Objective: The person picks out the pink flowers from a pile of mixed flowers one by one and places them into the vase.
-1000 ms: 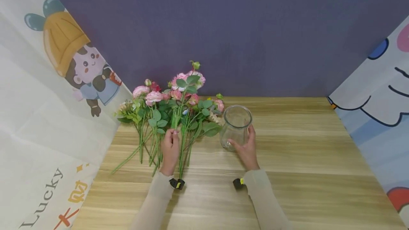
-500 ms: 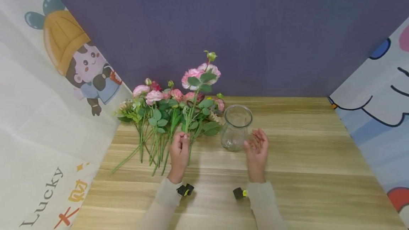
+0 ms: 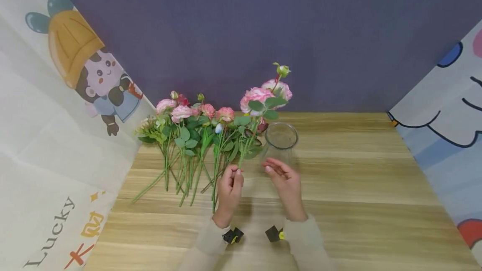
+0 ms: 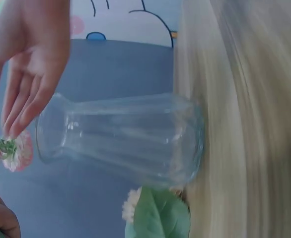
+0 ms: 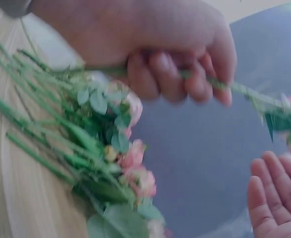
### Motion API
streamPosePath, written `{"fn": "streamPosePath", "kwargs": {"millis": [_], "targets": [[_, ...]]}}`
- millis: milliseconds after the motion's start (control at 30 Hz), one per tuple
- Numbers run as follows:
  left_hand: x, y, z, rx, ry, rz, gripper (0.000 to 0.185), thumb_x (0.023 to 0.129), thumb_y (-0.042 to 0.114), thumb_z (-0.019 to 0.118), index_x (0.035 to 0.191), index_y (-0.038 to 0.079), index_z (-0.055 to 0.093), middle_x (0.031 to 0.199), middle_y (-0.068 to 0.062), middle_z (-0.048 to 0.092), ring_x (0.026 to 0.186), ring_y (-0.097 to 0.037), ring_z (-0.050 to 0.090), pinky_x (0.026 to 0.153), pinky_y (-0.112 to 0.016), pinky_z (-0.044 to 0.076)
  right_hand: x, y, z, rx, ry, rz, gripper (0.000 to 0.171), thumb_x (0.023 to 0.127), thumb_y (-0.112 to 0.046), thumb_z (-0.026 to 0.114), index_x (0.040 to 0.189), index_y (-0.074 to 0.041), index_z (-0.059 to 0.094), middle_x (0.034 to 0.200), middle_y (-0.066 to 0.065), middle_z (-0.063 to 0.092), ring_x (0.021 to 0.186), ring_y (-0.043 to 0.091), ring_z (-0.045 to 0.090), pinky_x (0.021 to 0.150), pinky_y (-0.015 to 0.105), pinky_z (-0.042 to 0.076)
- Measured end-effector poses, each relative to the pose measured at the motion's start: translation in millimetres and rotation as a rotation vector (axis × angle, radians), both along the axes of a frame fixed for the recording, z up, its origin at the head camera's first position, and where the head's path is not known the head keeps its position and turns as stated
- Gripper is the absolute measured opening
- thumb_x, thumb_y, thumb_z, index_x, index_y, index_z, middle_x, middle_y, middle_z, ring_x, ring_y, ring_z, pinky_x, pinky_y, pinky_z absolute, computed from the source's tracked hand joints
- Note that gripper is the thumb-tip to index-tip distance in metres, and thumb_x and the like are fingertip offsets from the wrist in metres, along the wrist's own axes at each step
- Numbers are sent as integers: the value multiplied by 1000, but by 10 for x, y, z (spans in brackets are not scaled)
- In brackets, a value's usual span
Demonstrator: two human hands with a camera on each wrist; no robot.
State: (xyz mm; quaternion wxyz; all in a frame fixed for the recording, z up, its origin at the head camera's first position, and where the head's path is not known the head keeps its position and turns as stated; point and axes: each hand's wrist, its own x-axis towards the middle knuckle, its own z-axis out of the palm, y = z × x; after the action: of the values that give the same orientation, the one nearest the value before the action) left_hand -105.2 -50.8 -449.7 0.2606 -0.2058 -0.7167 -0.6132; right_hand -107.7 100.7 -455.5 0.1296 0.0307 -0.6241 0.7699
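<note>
My left hand (image 3: pixel 229 191) grips the green stem of a pink peony spray (image 3: pixel 257 98), with its blooms and a bud leaning up to the right. In the right wrist view its curled fingers (image 5: pixel 168 82) wrap the stem (image 5: pixel 247 91). My right hand (image 3: pixel 287 187) is raised just right of it, fingers extended and holding nothing; the right wrist view shows its palm (image 5: pixel 279 198) beside the spray. Behind the right hand stands a clear glass vase (image 3: pixel 279 154), upright on the table and partly hidden by that hand. The left wrist view shows the vase (image 4: pixel 125 136) sideways, with nothing in it.
Several pink flowers (image 3: pixel 181 113) with green stems lie spread on the wooden table (image 3: pixel 357 187) to the left. A dark blue panel (image 3: pixel 241 32) rises at the back, with cartoon-printed cloths (image 3: pixel 34 95) at both sides.
My left hand has lifted the peony spray from the bunch and carried it right, towards the vase. My right hand has let go of the vase and come left in front of it.
</note>
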Motion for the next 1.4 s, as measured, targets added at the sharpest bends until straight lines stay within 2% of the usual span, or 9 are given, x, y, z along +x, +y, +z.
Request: {"fn": "streamPosePath", "kwargs": {"millis": [200, 300, 500, 667, 900, 1033, 1133, 1267, 1400], "targets": [[4, 134, -225, -25, 11, -17, 16, 84, -22, 45, 88, -10, 54, 53, -8, 45, 44, -6, 36, 39, -15, 31, 2, -110, 77, 72, 6, 64, 28, 85, -2, 67, 109, 11, 63, 101, 19, 69, 92, 13, 67, 82, 26, 53], [-9, 183, -349, -26, 26, -13, 15, 86, -18, 47, 90, -6, 56, 54, -6, 45, 45, -5, 36, 40, -14, 31, 29, -134, 93, 78, -16, 46, 27, 84, -2, 70, 107, 10, 65, 99, 17, 70, 90, 13, 67, 80, 25, 54], [25, 257, -395, -29, 38, -36, 16, 88, -14, 48, 93, -1, 56, 55, -5, 45, 47, -2, 36, 42, -12, 32, 84, -152, 132, 88, -97, -6, 25, 79, -3, 74, 101, 7, 69, 94, 16, 70, 82, 13, 67, 73, 24, 55], [23, 308, -403, -56, 100, -68, 22, 84, -20, 47, 95, -2, 54, 54, -4, 43, 47, -2, 35, 42, -10, 31, 97, -155, 141, 139, -137, -73, 21, 79, -5, 75, 96, 7, 70, 88, 15, 71, 75, 9, 66, 65, 22, 54], [93, 329, -151, -115, 27, -122, 16, 86, -18, 49, 86, -3, 56, 57, -7, 48, 48, -8, 41, 48, -11, 35, 83, -86, 154, 113, -86, -116, 15, 80, -1, 73, 90, 8, 69, 76, -2, 70, 63, 10, 65, 58, 21, 53], [56, 342, -283, -138, -13, -151, 14, 90, -13, 49, 89, -3, 59, 62, -8, 55, 51, -14, 50, 50, -14, 42, 68, -49, 140, 114, -43, -134, 13, 80, 0, 73, 88, 9, 69, 73, -3, 69, 61, 9, 64, 56, 21, 52], [13, 343, -418, -186, -16, -148, 16, 91, -9, 50, 94, 1, 61, 70, -6, 62, 61, -16, 59, 59, -17, 49, 64, -30, 132, 107, -23, -141, 13, 79, 4, 72, 88, 12, 67, 74, -5, 68, 66, 7, 65, 61, 20, 54], [-6, 329, -476, -224, -14, -153, 16, 93, -5, 50, 100, 3, 63, 83, -5, 68, 79, -16, 66, 74, -22, 53, 59, -4, 135, 113, 18, -139, 11, 80, 6, 71, 87, 12, 66, 77, -6, 68, 72, 6, 66, 66, 19, 55], [-6, 311, -477, -223, -31, -154, 18, 93, -3, 51, 107, 1, 63, 92, -8, 70, 83, -20, 66, 75, -27, 53, 42, 37, 148, 140, 54, -154, 9, 80, 6, 70, 86, 11, 66, 77, -7, 67, 71, 5, 64, 64, 18, 54]]}}
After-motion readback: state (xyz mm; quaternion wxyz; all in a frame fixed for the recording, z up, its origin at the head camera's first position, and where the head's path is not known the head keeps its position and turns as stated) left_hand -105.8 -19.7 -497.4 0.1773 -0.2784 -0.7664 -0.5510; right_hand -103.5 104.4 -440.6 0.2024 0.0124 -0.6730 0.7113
